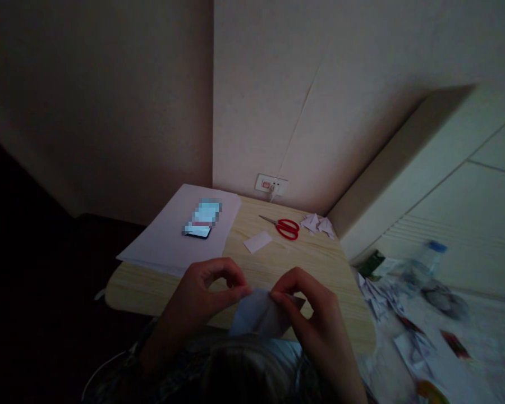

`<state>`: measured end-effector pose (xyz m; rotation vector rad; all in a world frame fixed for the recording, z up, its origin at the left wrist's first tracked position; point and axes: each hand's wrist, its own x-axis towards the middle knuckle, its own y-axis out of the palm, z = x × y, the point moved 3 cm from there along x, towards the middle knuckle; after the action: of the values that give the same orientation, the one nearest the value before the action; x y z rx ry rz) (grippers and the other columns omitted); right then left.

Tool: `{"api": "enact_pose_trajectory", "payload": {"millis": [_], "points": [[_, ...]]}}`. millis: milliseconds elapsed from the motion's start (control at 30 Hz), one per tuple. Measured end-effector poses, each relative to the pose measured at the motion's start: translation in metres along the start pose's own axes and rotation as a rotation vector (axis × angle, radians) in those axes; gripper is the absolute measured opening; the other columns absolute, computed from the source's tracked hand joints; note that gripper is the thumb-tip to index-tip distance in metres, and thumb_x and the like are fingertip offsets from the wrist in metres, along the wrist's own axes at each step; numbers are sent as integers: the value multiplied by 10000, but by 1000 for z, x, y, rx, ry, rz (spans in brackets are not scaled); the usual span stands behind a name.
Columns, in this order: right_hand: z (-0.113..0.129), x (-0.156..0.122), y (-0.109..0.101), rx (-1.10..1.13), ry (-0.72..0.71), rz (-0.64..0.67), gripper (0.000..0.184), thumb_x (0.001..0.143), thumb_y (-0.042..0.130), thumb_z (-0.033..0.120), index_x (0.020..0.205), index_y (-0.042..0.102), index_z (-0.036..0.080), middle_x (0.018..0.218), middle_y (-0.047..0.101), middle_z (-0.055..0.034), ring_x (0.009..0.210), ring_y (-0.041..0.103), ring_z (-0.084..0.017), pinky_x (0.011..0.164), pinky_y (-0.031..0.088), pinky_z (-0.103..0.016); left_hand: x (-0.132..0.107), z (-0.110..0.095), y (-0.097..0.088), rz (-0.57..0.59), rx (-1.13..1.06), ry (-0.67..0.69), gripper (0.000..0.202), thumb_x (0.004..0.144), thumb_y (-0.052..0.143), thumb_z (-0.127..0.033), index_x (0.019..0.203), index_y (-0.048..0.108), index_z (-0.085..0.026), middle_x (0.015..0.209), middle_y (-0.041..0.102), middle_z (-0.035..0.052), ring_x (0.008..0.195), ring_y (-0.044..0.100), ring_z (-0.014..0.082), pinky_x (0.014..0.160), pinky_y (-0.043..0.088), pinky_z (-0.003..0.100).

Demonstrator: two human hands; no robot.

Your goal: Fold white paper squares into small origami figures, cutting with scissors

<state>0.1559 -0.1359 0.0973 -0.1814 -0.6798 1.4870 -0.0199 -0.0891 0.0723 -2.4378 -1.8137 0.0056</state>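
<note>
Both hands hold a small folded piece of white paper (258,315) over the near edge of a light wooden table (320,264). My left hand (204,294) pinches its left top corner between thumb and fingers. My right hand (309,306) pinches the right side, fingers curled. The paper's lower part hangs toward my lap.
On the table lie a stack of white sheets (168,238) with a phone (202,221) on top, a small paper scrap (257,242), red-handled scissors (284,226) and folded paper shapes (317,224). Paper scraps and a plastic bottle (421,264) litter the surface at right.
</note>
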Motion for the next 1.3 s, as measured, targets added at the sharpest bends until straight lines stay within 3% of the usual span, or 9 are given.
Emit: {"api": "enact_pose_trajectory", "payload": {"millis": [467, 633, 867, 1067, 1300], "points": [[2, 0, -2, -7, 3, -22, 155, 822, 614, 158, 673, 593, 195, 623, 582, 21, 586, 542, -125, 533, 400, -212, 0, -3, 2, 46, 7, 4, 161, 658, 709, -249, 589, 585, -174, 602, 569, -27, 628, 535, 131, 627, 432, 239], [5, 0, 0, 13, 0, -62, 155, 812, 616, 155, 666, 589, 202, 623, 588, 18, 588, 549, -131, 534, 409, -222, -1, -4, 8, 72, 15, 20, 74, 696, 674, -230, 676, 628, -176, 666, 608, -22, 694, 566, 141, 683, 443, 239], [10, 0, 8, 61, -18, -34, 154, 824, 606, 179, 671, 588, 191, 629, 584, 16, 589, 544, -128, 530, 405, -225, -5, -6, 15, 128, 51, -58, 83, 699, 666, -254, 712, 644, -174, 670, 630, -26, 684, 579, 149, 627, 428, 221], [6, 0, 8, 38, -2, 41, 118, 827, 602, 159, 714, 591, 191, 675, 598, 11, 626, 550, -131, 566, 425, -228, -4, -7, 15, 123, 159, 4, 74, 705, 659, -244, 691, 658, -171, 669, 647, -24, 699, 594, 155, 649, 431, 221], [5, 1, 8, 38, -10, 25, 127, 820, 629, 166, 700, 594, 190, 655, 591, 16, 608, 537, -128, 559, 418, -226, -6, -12, 15, 93, 208, 53, 46, 703, 646, -214, 683, 658, -174, 668, 658, -25, 675, 592, 150, 648, 438, 220]]}}
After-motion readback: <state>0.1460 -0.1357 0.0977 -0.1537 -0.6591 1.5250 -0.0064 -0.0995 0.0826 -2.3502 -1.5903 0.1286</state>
